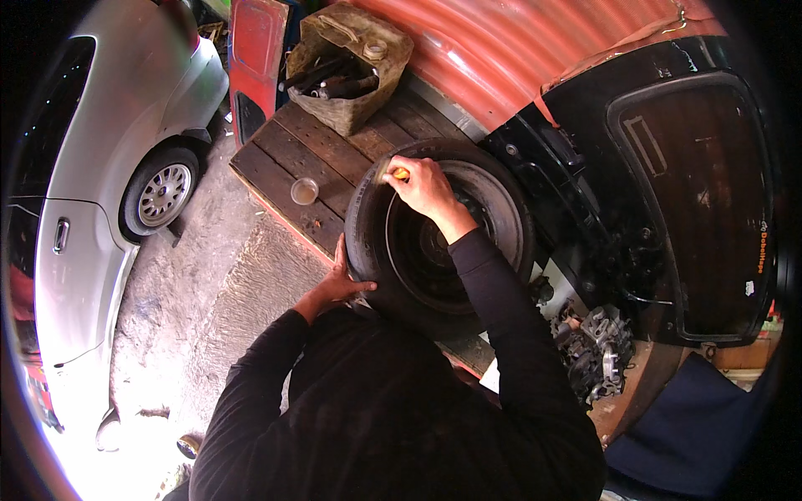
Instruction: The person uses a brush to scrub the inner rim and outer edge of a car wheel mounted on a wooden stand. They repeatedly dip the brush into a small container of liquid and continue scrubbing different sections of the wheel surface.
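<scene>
While left hand (338, 286) grips tyre (365, 225) and right hand (423, 190) pinches yellow tool (401, 174), I judge surface work underway, next needing firm bracing.

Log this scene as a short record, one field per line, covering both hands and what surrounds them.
Left hand: spread against the tire's lower-left side
Right hand: pinching a small yellow object at the tire's upper-left sidewall; its kind is unclear
Bench: dark wooden planks
On bench: small round cup; grimy open container holding dark items
Far left: silver car
Right: metal mechanical part; black vehicle panel
</scene>
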Demonstrator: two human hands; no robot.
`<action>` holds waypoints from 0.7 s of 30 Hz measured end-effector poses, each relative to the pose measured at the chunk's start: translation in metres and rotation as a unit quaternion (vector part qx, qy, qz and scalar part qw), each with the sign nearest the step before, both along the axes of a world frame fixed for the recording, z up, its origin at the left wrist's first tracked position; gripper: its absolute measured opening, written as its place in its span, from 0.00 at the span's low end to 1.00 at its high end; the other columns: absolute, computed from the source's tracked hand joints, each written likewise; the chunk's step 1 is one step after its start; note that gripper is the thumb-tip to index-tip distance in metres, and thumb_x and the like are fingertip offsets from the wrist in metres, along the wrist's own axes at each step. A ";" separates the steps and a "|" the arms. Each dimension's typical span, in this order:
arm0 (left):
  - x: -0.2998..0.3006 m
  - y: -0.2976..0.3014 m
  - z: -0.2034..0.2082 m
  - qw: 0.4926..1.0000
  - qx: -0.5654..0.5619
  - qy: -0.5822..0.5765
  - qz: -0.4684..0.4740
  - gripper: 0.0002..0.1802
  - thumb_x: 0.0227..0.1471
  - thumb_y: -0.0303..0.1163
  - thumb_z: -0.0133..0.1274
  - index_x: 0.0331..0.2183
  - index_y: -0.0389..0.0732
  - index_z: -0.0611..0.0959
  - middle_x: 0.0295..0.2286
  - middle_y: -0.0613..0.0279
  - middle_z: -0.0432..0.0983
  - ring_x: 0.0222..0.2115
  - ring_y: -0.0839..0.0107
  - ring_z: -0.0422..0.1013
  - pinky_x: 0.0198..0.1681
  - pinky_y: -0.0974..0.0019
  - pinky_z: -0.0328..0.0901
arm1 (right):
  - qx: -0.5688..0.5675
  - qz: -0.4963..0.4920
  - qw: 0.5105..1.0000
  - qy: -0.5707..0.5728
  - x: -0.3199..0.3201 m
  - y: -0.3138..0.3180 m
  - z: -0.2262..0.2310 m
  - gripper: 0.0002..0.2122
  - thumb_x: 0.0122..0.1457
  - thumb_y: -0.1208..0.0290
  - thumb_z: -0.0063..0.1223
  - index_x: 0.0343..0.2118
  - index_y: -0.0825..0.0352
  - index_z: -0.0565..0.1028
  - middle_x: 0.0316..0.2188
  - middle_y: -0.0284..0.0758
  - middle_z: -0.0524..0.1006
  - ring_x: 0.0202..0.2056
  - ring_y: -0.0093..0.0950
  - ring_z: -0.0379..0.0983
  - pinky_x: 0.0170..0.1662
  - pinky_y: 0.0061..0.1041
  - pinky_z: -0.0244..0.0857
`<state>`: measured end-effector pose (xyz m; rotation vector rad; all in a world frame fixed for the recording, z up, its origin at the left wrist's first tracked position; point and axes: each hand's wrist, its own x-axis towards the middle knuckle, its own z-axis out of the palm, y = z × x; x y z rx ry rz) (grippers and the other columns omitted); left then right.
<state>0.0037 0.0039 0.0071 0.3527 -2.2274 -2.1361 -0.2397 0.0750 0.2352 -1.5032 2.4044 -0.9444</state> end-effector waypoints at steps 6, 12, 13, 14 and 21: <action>-0.002 0.000 -0.009 1.000 -0.022 0.006 0.000 0.87 0.32 0.46 0.80 0.68 0.40 0.26 0.69 0.47 0.29 0.70 0.58 0.32 0.71 0.56 0.39 | 0.089 0.086 0.991 -0.045 0.026 0.013 0.000 0.11 0.55 0.63 0.65 0.32 0.65 0.78 0.28 0.44 0.82 0.34 0.45 0.81 0.37 0.40 0.74; 0.001 -0.001 -0.013 1.000 0.017 0.012 0.004 0.88 0.30 0.50 0.79 0.67 0.38 0.25 0.69 0.44 0.31 0.70 0.55 0.33 0.71 0.55 0.40 | 0.121 0.138 0.975 -0.127 0.041 0.008 0.022 0.09 0.53 0.67 0.66 0.29 0.67 0.79 0.28 0.44 0.82 0.35 0.45 0.81 0.39 0.37 0.73; 0.001 0.001 -0.016 1.000 0.013 0.016 0.006 0.87 0.32 0.46 0.79 0.68 0.40 0.26 0.69 0.45 0.32 0.70 0.57 0.35 0.71 0.55 0.40 | 0.112 0.120 0.980 -0.113 0.034 0.008 0.019 0.09 0.53 0.67 0.66 0.30 0.66 0.79 0.28 0.45 0.82 0.34 0.46 0.80 0.38 0.38 0.73; 0.001 0.001 -0.019 1.000 0.004 0.016 0.006 0.86 0.33 0.44 0.79 0.68 0.41 0.26 0.69 0.46 0.33 0.70 0.57 0.35 0.71 0.55 0.41 | 0.093 0.086 0.989 -0.071 0.028 0.008 0.017 0.08 0.54 0.67 0.65 0.30 0.66 0.79 0.28 0.45 0.81 0.34 0.46 0.80 0.37 0.39 0.73; -0.001 0.000 -0.007 0.999 -0.031 0.005 0.006 0.88 0.30 0.51 0.80 0.68 0.36 0.27 0.69 0.44 0.31 0.71 0.55 0.33 0.72 0.56 0.39 | 0.021 0.026 0.999 -0.032 0.018 0.007 0.000 0.08 0.55 0.66 0.64 0.32 0.64 0.78 0.27 0.45 0.80 0.33 0.46 0.79 0.35 0.41 0.73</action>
